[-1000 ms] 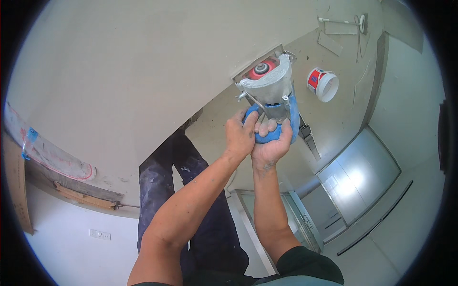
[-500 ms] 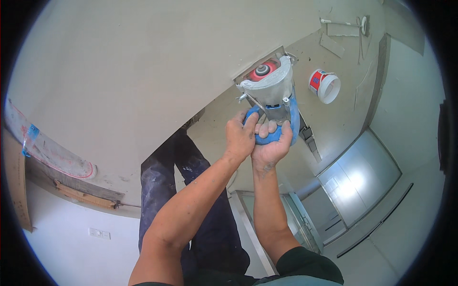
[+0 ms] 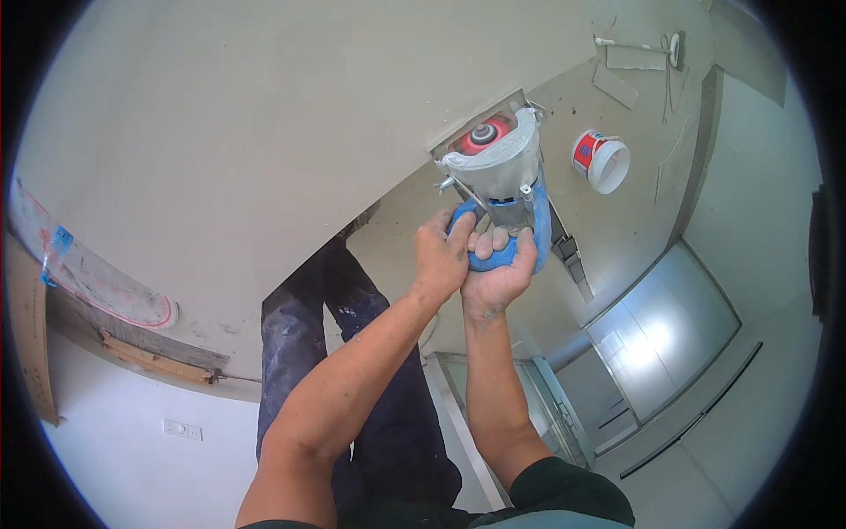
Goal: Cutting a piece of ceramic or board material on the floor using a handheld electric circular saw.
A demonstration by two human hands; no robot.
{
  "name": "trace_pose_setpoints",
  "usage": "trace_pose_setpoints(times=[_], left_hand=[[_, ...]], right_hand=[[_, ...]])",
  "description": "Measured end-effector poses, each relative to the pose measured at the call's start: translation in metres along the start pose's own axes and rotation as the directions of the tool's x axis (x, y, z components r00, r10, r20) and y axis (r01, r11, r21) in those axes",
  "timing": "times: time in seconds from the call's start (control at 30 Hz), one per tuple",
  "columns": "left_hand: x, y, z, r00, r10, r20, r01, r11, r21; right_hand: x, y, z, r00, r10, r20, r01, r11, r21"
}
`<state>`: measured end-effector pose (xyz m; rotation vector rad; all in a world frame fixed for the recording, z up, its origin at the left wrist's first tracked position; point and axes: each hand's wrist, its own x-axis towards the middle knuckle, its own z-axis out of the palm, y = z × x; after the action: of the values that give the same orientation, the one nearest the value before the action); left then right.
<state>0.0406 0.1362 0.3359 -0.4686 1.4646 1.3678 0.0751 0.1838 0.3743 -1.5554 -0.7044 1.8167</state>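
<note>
With a dusty metal guard and a pink-red disc held by a central nut, the angle grinder (image 3: 502, 159) sits at the edge of a large grey slab (image 3: 264, 132). Its disc lies against a darker strip along that edge. My left hand (image 3: 441, 256) is closed on the blue part at the grinder's left side, thumb and fingers bent around it. Curled over the blue grip from the near side, my right hand (image 3: 500, 271) shows its knuckles and thumb. Both hands are dusty and almost touch. Part of the grip is hidden under the fingers.
A white bucket with a red label (image 3: 601, 162) lies tipped right of the grinder. Offcuts (image 3: 615, 85) and a white-handled tool (image 3: 634, 41) are at the far right. A dusty clear-wrapped roll (image 3: 106, 286) rests at left on the slab. My dark trouser legs (image 3: 295, 353) stand beneath its edge.
The grinder and both hands have shifted very slightly left along the slab's edge. The grip looks the same.
</note>
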Motion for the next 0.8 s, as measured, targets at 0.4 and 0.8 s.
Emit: trace_pose_setpoints(times=[0.4, 0.8], left_hand=[[0.0, 0.0, 0.001, 1.0, 0.011, 0.004, -0.011, 1.0, 0.024], [0.007, 0.001, -0.001, 0.999, 0.049, -0.001, -0.049, 0.998, 0.038]], right_hand=[[0.002, -0.001, -0.001, 1.0, -0.022, -0.02, 0.021, 0.999, -0.035], [0.008, 0.003, 0.0, 1.0, -0.013, -0.011, 0.013, 1.0, 0.025]])
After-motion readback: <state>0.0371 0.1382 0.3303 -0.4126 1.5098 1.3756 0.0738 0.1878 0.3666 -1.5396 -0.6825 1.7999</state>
